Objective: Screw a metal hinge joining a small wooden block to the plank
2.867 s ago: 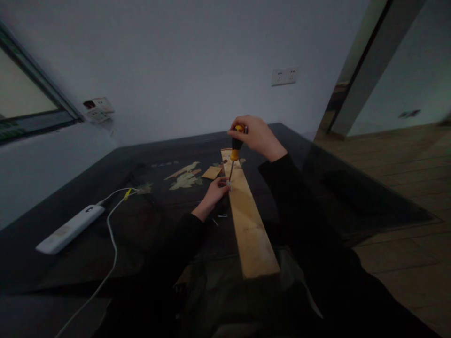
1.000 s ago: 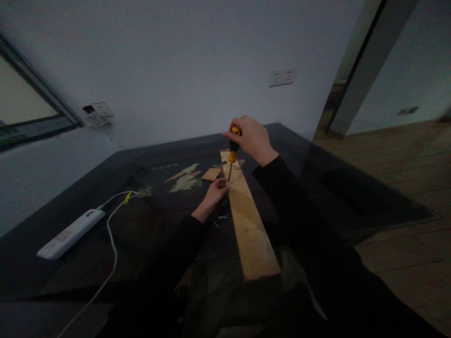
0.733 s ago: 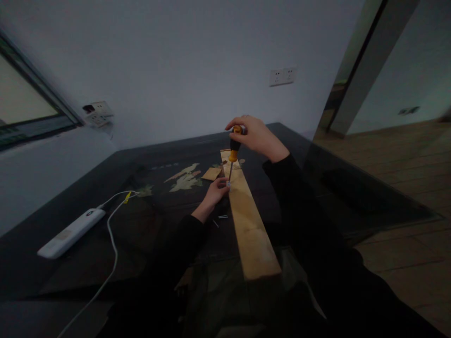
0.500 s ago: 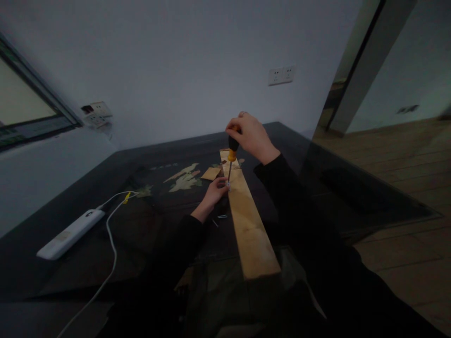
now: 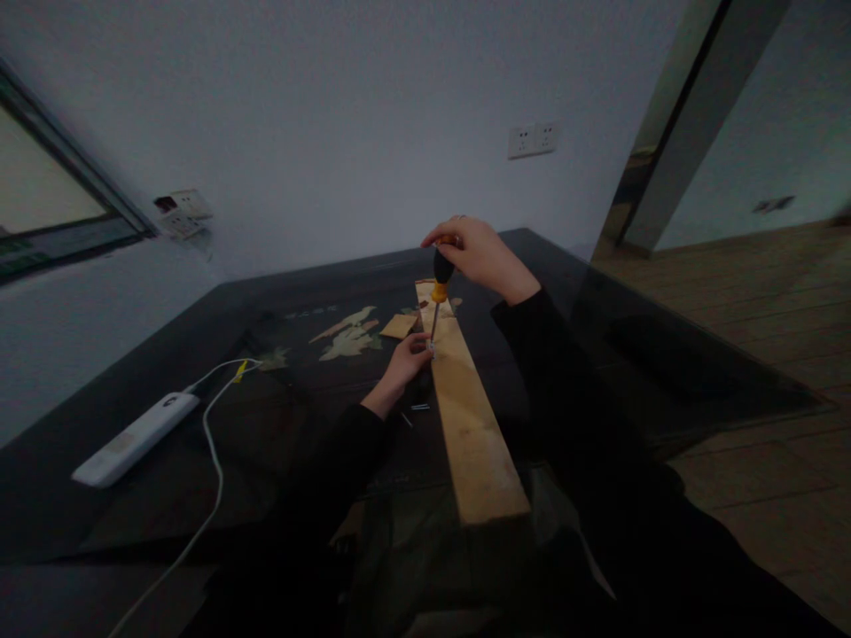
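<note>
My right hand [image 5: 480, 255] grips the top of a screwdriver [image 5: 440, 282] with a black and yellow handle. The screwdriver stands almost upright, its shaft pointing down to a small whitish piece [image 5: 432, 348] at the left edge of a long wooden board [image 5: 473, 416]. Thumb and fingers of my left hand [image 5: 407, 363] pinch that piece against the board; its exact shape is too small to make out. Two or so thin metal screws or nails [image 5: 419, 408] lie on the dark table [image 5: 299, 425] just below my left hand.
Left of the board's far end lies a small flat tan piece [image 5: 399, 326]. A white power strip [image 5: 136, 440] with a white cord [image 5: 214, 452] rests on the table's left side. Behind the table rises a wall [image 5: 359, 133] with sockets [image 5: 532, 140].
My right hand has shifted slightly to the right and down, its fingers spread more over the top of the screwdriver handle. My left hand and the board stay in place.
</note>
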`<state>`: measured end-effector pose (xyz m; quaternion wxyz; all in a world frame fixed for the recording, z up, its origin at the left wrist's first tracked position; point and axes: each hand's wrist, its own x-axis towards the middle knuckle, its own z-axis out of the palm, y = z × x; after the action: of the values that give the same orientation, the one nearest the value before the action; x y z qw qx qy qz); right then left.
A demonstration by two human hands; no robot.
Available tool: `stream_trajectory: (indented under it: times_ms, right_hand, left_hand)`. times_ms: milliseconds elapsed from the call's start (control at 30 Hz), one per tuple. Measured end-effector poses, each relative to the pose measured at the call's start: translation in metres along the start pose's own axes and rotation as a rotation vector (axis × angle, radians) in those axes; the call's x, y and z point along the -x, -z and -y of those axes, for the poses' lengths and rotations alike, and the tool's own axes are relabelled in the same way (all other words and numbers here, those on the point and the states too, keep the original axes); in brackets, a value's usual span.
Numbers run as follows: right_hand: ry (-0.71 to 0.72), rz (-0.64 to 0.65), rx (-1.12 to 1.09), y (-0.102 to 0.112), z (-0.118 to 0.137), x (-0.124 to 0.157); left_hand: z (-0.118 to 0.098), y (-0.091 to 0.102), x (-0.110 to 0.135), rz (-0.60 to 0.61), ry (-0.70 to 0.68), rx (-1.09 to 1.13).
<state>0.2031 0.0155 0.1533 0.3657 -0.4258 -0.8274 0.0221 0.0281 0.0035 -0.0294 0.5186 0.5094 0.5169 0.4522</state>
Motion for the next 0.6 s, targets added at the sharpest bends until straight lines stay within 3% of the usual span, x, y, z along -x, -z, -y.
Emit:
stream_trajectory:
  times_ms: [267,500,600]
  right_hand:
    - [-0.178,-0.132,0.139,-0.013,0.002,0.002]
    - [-0.003,0.048,-0.044,0.001,-0.005,0.001]
    - [-0.010,0.024,-0.027,0.001,-0.002,0.002]
  left_hand:
    - [0.003,0.000,-0.003,-0.016,-0.009,-0.017]
    - [0.005,0.001,-0.005,-0.012,-0.033,-0.041]
    - [0.005,0.002,-0.005,-0.008,-0.039,-0.029]
